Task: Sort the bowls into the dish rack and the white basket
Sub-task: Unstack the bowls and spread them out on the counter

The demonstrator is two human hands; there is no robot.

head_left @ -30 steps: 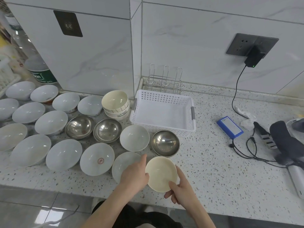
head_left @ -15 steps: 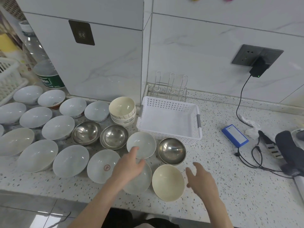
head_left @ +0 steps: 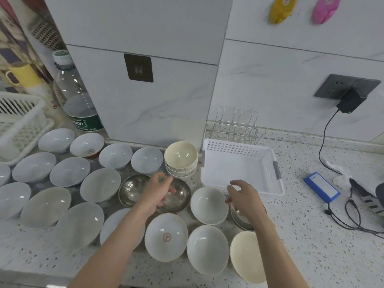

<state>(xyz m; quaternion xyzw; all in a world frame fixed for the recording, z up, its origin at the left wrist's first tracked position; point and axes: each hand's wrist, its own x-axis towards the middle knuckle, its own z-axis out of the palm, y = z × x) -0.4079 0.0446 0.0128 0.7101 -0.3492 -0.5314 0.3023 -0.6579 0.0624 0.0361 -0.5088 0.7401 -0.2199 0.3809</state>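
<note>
Left hand [head_left: 159,191] out over two steel bowls: one [head_left: 131,192] just left of it, the other [head_left: 176,197] under and right of the fingers. Fingers loosely extended, holding nothing; possibly brushing the right steel bowl's rim, too blurred to confirm.

Right hand [head_left: 244,197] hovering, fingers relaxed and slightly spread, nothing gripped. Third steel bowl [head_left: 239,219] mostly hidden beneath it, only an edge showing by the wrist.

Between the two hands: white bowl [head_left: 208,205], upright on the counter [head_left: 311,246]. Nearer the body, below the hands: bowl with a red mark [head_left: 166,236], plain white bowl [head_left: 207,249], cream bowl [head_left: 247,256] under the right forearm.

Just beyond the right hand's fingertips: white basket [head_left: 241,167], no bowls inside. Wire dish rack [head_left: 235,127] behind the basket against the wall, no bowls in it either.

Beyond the left hand: stack of cream bowls [head_left: 180,160], beside the basket's left wall. Left of the left hand: spread of pale bowls [head_left: 70,171] in rows, all upright.

Far right of the right hand: blue box [head_left: 322,187] and black cable [head_left: 324,138] up to a plugged charger [head_left: 351,103]. Far left, past the bowls: water bottle [head_left: 80,98] and second white basket [head_left: 22,119].
</note>
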